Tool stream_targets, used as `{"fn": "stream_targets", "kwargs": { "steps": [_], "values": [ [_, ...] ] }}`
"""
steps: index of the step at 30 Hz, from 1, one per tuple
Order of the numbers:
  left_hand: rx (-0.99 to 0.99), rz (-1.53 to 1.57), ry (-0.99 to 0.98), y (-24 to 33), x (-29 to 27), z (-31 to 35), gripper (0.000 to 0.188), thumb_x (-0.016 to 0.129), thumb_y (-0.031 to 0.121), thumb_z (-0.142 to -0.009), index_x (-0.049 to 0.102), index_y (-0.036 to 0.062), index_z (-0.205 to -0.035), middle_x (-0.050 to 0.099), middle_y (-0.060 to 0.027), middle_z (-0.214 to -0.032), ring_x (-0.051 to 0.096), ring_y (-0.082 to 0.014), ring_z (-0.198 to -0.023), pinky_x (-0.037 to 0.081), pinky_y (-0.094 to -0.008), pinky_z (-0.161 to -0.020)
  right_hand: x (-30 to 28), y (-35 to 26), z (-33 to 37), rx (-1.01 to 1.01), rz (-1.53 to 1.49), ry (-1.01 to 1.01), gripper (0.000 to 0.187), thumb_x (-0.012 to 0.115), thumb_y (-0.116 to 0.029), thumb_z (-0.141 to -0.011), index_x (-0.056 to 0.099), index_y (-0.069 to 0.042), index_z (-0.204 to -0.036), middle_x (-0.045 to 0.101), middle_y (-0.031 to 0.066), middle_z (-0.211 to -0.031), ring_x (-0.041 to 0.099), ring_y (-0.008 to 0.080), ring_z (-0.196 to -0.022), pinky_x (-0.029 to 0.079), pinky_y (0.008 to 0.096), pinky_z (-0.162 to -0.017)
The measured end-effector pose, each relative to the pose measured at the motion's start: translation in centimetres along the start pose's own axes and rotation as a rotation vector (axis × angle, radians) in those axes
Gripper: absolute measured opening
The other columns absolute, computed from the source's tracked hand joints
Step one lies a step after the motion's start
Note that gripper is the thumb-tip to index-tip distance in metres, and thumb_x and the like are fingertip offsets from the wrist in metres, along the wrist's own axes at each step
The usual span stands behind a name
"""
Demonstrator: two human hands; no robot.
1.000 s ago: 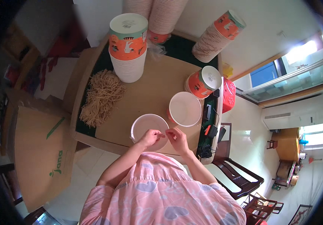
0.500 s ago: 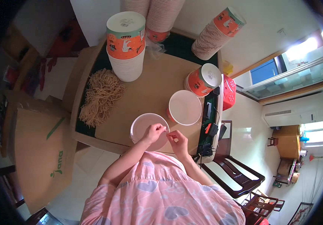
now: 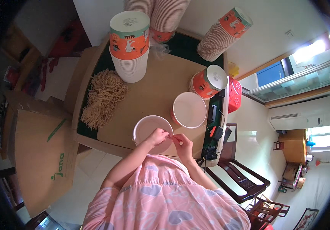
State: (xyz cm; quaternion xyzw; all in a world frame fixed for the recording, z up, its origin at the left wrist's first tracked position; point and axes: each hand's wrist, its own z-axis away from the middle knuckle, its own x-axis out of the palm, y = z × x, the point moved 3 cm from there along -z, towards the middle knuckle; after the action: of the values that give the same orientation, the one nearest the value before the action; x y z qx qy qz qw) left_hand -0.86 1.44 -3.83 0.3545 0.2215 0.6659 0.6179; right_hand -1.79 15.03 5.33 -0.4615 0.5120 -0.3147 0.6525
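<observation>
The person's left hand was held over the mouth of the near bucket, and the right hand was at the right side of its rim. The hands were close together, fingertips meeting or almost meeting, with the fingers of each bent into a pinch. Whether they were clamped on something thin could not be told, because the spot between the fingertips was too small to make out.

The near bucket stood open and upright at the table's front edge, white inside, directly in front of the person's pink dress. Just beyond it to the right stood a second bucket, also open, with orange on its outside. Behind that was a short stack of orange-printed buckets, bottoms up.

A loose heap of tan string lay on the left of the table, partly on a cardboard sheet. Behind the heap rose a tall stack of upturned buckets, with a clear plastic bag near it. Black cables lay along the table's right side.
</observation>
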Motion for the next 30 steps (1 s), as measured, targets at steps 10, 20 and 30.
{"fn": "stream_targets", "kwargs": {
  "steps": [10,20,30],
  "values": [
    [-0.331,0.466,-0.323,1.9,0.1,2.5,0.027,0.050,0.023,-0.091,0.053,0.0142,-0.066,0.026,0.0089,-0.048,0.021,-0.0038,-0.038,0.013,-0.0229,-0.036,0.8,1.6,-0.2,-0.246,0.269,-0.011,0.011,0.070,-0.009,-0.073,0.065,-0.007,-0.082,0.059,0.0082,-0.083,0.057,0.0224,-0.078,0.047,0.0311,-0.064],
    [-0.251,0.642,-0.191,-0.9,-0.3,1.2,0.020,0.055,0.018,-0.087,0.054,0.0127,-0.068,0.032,0.0092,-0.052,0.025,-0.0026,-0.039,0.017,-0.0196,-0.035,0.8,0.0,-0.8,-0.414,0.296,-0.003,0.012,0.065,-0.004,-0.073,0.062,-0.005,-0.084,0.060,0.0101,-0.090,0.056,0.0281,-0.083,0.047,0.0365,-0.072],
    [0.615,0.182,0.155,0.5,-0.2,2.5,0.002,0.060,0.007,-0.081,0.062,0.0050,-0.081,0.055,0.0039,-0.065,0.047,-0.0037,-0.050,0.038,-0.0194,-0.045,1.3,1.6,-1.8,0.058,-0.084,-0.058,0.008,0.060,-0.006,-0.083,0.058,0.001,-0.086,0.062,0.0070,-0.075,0.057,0.0115,-0.067,0.047,0.0253,-0.063]
  ]
}}
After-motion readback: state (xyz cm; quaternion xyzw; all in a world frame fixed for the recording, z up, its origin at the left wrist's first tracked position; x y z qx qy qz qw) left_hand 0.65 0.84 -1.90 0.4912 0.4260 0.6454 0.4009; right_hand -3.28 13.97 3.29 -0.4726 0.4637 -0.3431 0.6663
